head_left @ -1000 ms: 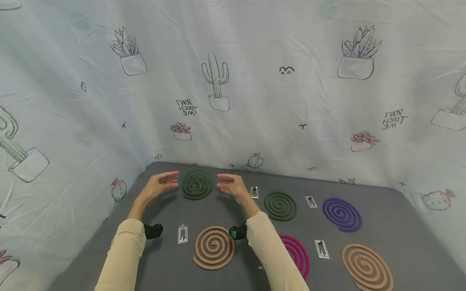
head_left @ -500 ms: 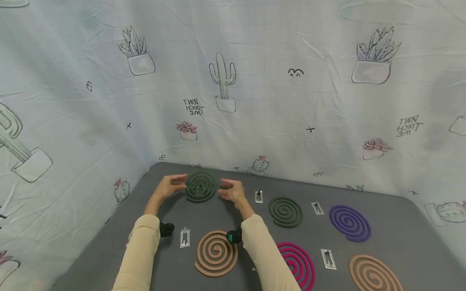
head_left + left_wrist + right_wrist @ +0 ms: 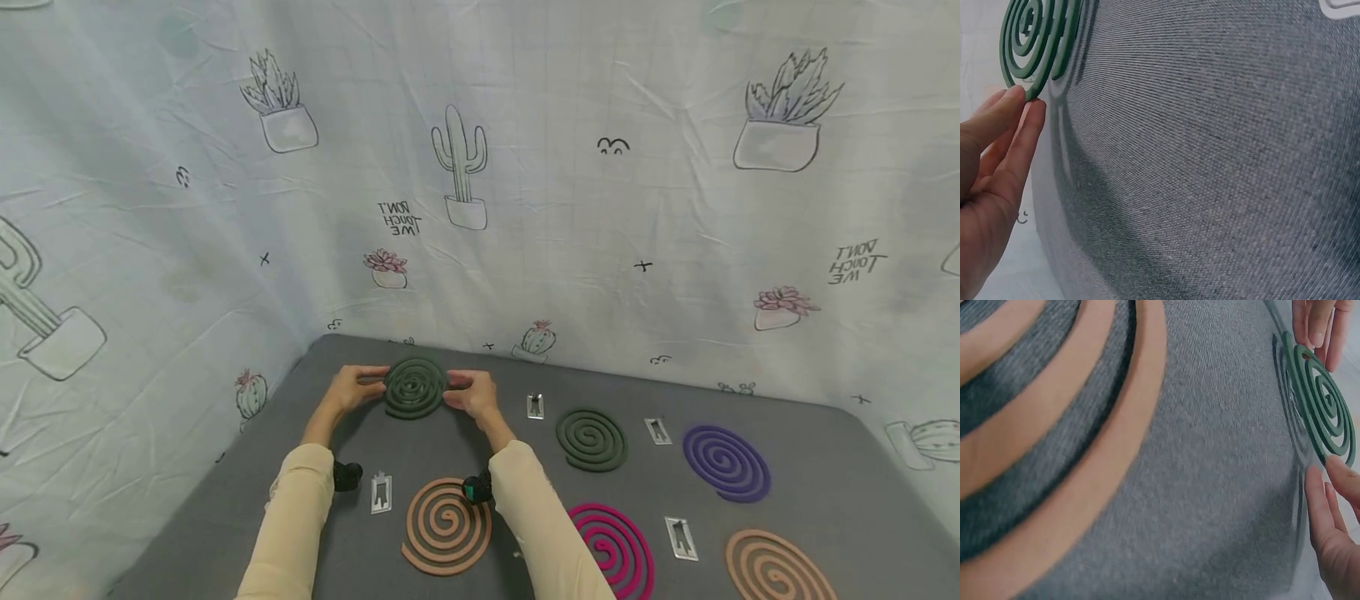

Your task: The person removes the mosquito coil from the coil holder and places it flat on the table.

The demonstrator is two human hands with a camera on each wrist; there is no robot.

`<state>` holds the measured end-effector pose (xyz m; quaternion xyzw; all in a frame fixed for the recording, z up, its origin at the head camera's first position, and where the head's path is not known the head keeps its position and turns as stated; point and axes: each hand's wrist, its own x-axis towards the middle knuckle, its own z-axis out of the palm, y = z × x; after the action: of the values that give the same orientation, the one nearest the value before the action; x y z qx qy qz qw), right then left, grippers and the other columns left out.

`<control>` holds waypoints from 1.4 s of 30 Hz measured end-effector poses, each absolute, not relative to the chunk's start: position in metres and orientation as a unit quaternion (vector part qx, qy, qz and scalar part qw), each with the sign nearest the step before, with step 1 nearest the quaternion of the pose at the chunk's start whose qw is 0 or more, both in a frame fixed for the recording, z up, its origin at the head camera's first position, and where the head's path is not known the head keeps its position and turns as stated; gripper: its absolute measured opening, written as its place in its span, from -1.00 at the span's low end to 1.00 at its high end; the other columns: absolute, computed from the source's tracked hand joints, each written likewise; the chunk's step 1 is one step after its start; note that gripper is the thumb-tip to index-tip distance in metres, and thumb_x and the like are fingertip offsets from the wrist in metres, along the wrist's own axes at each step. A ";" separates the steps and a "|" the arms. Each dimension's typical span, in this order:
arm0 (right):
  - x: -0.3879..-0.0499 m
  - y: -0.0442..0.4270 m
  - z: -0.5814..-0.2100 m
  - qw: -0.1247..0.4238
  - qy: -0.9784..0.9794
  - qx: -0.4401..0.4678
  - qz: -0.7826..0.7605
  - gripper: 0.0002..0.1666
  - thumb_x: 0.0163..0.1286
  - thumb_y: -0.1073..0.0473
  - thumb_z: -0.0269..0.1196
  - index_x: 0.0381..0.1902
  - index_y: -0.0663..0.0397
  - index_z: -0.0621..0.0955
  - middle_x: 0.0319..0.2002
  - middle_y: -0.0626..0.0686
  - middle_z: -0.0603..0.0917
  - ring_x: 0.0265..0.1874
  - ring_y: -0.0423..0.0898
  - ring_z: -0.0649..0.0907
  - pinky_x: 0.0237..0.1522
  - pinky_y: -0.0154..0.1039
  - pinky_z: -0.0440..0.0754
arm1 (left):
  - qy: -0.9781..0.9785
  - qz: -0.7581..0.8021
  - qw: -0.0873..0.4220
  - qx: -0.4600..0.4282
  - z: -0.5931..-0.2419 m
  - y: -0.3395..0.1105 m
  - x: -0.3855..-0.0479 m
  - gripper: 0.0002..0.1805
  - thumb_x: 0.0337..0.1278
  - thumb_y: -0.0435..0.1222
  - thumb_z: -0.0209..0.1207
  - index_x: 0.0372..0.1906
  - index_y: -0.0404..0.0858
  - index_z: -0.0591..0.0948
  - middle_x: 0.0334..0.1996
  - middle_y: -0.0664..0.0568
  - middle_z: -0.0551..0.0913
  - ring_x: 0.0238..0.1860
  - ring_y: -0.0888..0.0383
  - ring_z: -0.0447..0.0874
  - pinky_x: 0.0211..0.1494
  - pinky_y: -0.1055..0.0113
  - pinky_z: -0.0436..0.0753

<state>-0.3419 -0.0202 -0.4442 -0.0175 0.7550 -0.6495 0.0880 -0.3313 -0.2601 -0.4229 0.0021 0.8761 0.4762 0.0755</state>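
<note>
A green mosquito coil (image 3: 414, 387) is held by its rim between my two hands at the back left of the grey cloth. On its left edge, my left hand (image 3: 349, 390) pinches it between thumb and fingers; in the left wrist view the coil (image 3: 1039, 78) stands a little off the cloth. My right hand (image 3: 474, 395) pinches the opposite edge, as the right wrist view shows with the thumb on the coil (image 3: 1310, 406). Below it lies what looks like a second green coil (image 3: 1060, 65), mostly hidden by the upper one.
Nearer lies a tan coil (image 3: 447, 527). To the right are another green coil (image 3: 591, 439), a purple coil (image 3: 726, 464), a magenta coil (image 3: 613, 552) and a second tan coil (image 3: 780, 571). Several small metal stands, one at the left (image 3: 381, 493), lie among them. A printed curtain (image 3: 555, 225) hangs behind.
Both hands have closed in from either side of the green coil and now pinch its edges; earlier they stood apart from it. The head view has shifted slightly.
</note>
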 end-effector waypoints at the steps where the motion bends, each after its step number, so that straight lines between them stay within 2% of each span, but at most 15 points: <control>1: -0.342 -0.021 -0.445 0.087 0.757 -0.017 -0.647 -0.45 0.37 0.63 0.39 0.31 0.48 0.66 0.19 0.45 0.73 0.09 0.31 0.83 0.07 -0.09 0.89 | 0.875 0.478 0.075 0.000 -0.423 -0.260 -0.332 -0.52 0.57 -0.57 0.16 0.47 -0.64 0.47 0.46 -0.60 0.44 0.45 -0.44 0.55 0.43 -0.08 0.71; 10: -0.344 -0.026 -0.448 0.074 0.764 -0.022 -0.640 -0.44 0.35 0.62 0.41 0.31 0.49 0.66 0.11 0.42 0.75 0.07 0.26 0.85 0.04 -0.13 0.89 | 0.872 0.485 0.063 0.004 -0.429 -0.260 -0.335 -0.52 0.52 -0.61 0.19 0.44 -0.66 0.48 0.48 -0.60 0.43 0.48 -0.47 0.50 0.43 -0.10 0.72; 17: -0.344 -0.025 -0.448 0.063 0.778 -0.042 -0.623 -0.40 0.31 0.58 0.48 0.32 0.47 0.66 0.12 0.42 0.76 0.12 0.28 0.82 0.07 -0.07 0.89 | 0.861 0.504 0.060 0.020 -0.428 -0.265 -0.334 -0.50 0.53 -0.59 0.20 0.46 -0.66 0.46 0.49 -0.62 0.40 0.50 -0.48 0.47 0.44 -0.10 0.71; 32: -0.344 -0.022 -0.447 0.043 0.807 -0.060 -0.587 -0.38 0.23 0.52 0.58 0.26 0.44 0.71 0.09 0.37 0.81 0.08 0.23 0.85 0.04 -0.08 0.90 | 0.861 0.506 0.050 0.028 -0.425 -0.267 -0.329 -0.51 0.53 -0.57 0.21 0.44 -0.65 0.49 0.44 -0.60 0.47 0.45 -0.48 0.53 0.37 -0.08 0.76; 42: -0.342 -0.011 -0.440 0.044 0.798 -0.092 -0.593 -0.41 0.24 0.56 0.55 0.24 0.50 0.70 0.06 0.42 0.80 0.04 0.26 0.86 0.01 -0.11 0.91 | 0.858 0.508 0.055 0.044 -0.420 -0.264 -0.326 -0.51 0.54 -0.55 0.22 0.44 -0.66 0.48 0.44 -0.59 0.48 0.45 -0.47 0.53 0.37 -0.09 0.76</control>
<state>-0.3418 -0.0112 -0.4395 -0.0924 0.7984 -0.5933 0.0444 -0.3257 -0.2645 -0.4196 0.0440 0.8585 0.5080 0.0550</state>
